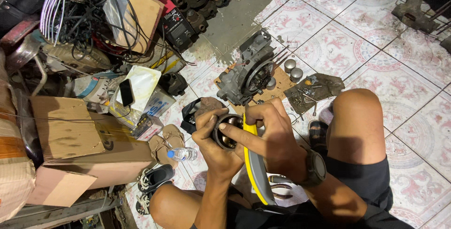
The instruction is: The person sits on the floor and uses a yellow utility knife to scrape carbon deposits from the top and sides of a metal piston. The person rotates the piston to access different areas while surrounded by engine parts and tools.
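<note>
2 hands meet over the knees: the left hand (213, 139), palm up with fingers curled, grips a dark ring-shaped part (227, 131), while the right hand (272, 137), index finger extended, closes on a yellow-edged tool (251, 156), which could slip and scratch the bore.

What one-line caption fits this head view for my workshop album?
Both hands, left hand and right hand, grip a dark round metal cylinder part above a grey engine block on patterned floor tiles.
</note>
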